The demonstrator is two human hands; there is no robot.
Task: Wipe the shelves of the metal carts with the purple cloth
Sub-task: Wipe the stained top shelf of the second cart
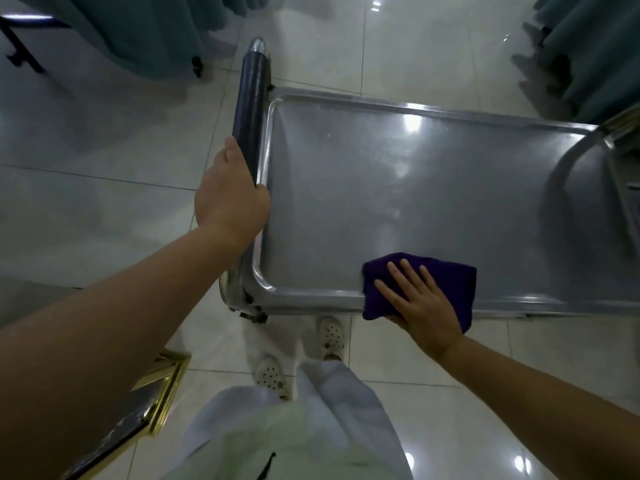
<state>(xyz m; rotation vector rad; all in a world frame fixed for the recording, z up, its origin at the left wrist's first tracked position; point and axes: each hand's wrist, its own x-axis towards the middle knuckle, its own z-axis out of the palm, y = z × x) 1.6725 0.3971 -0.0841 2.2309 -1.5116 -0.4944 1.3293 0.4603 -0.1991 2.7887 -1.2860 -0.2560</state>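
Near edge of shelf: purple cloth (420,285) lies folded over the near rim of the cart's top shelf (398,188), half on the metal, half hanging past it.
Right hand (424,306): flat on the cloth with fingers straight and spread, pressing it down so it can be dragged across the surface; the thumb seems tucked under the cloth's near edge.
Left hand (230,199): fingers wrapped around the dark handle (250,112) at the shelf's left end, likely to keep the wheeled cart from rolling while the other hand rubs.
Shelf surface: bare metal, shiny with light glare; most of it lies far and right of the cloth.
Right end: a curved metal rail (575,150) rises over the shelf and would block a long sweep.
Around: tiled floor (104,150), teal curtains (138,32) far left and far right, a gold-framed thing (162,386) near left, the person's white shoes (332,336) below the rim.
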